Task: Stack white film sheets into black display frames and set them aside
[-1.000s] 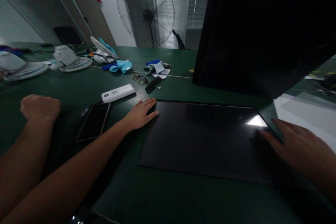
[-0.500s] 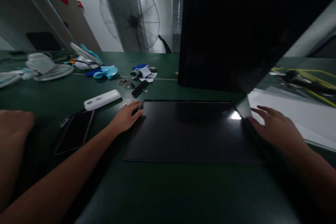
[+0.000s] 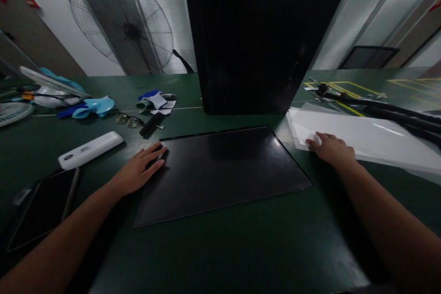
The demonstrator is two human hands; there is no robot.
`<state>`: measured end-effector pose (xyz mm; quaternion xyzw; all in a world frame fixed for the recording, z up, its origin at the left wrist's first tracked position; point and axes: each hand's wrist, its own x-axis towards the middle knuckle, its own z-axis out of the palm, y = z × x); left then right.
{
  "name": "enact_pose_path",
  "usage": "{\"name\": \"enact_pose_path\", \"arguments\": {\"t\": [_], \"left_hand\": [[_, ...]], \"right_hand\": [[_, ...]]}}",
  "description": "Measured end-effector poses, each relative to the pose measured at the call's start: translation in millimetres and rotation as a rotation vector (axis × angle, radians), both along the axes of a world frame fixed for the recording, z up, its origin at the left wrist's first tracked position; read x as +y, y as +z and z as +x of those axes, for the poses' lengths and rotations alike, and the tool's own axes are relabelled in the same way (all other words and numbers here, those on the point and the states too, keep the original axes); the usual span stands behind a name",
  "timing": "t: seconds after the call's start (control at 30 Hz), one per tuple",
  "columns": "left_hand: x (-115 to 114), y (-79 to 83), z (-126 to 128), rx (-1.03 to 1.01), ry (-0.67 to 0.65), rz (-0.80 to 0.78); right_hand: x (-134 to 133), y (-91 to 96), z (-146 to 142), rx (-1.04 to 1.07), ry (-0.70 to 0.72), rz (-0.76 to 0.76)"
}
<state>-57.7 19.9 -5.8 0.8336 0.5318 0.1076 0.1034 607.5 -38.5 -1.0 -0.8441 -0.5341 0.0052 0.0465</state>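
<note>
Left hand: the left hand (image 3: pixel 139 172) lies palm down with its fingers loosely spread, clamped on nothing; the fingertips touch the far-left corner of the black panel (image 3: pixel 220 172).
Right hand: the right hand (image 3: pixel 331 149) rests palm down, fingers extended, on the near-left corner of the white sheets (image 3: pixel 375 138), gripping nothing.
Black panel: 1 flat dark rectangle, lying on the green table (image 3: pixel 223 252) between the 2 hands, its right edge just beside the right hand.
White sheets: a flat pile to the right of the panel.
Far centre: a stack of upright black panels (image 3: pixel 255 46) stands just beyond the flat one.
Left side: a white oblong device (image 3: pixel 90 149), a dark phone (image 3: pixel 41 206) nearer, a pair of glasses (image 3: pixel 129 121) and pale blue fan blades (image 3: pixel 93 105) farther off.
Far left: a large wire-guard fan (image 3: pixel 120 23).
Far right: black cables (image 3: pixel 379 109) beyond the sheets.
</note>
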Motion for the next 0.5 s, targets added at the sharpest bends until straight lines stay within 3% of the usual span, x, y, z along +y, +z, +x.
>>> {"name": "enact_pose_path", "arguments": {"t": [0.4, 0.5], "left_hand": [[-10, 9.5, 2, 0.044, -0.025, -0.002], [-10, 8.6, 2, 0.045, -0.027, -0.006]], "right_hand": [[14, -16.1, 7, -0.091, 0.019, 0.202], [20, -14.4, 8, -0.039, -0.056, 0.098]]}}
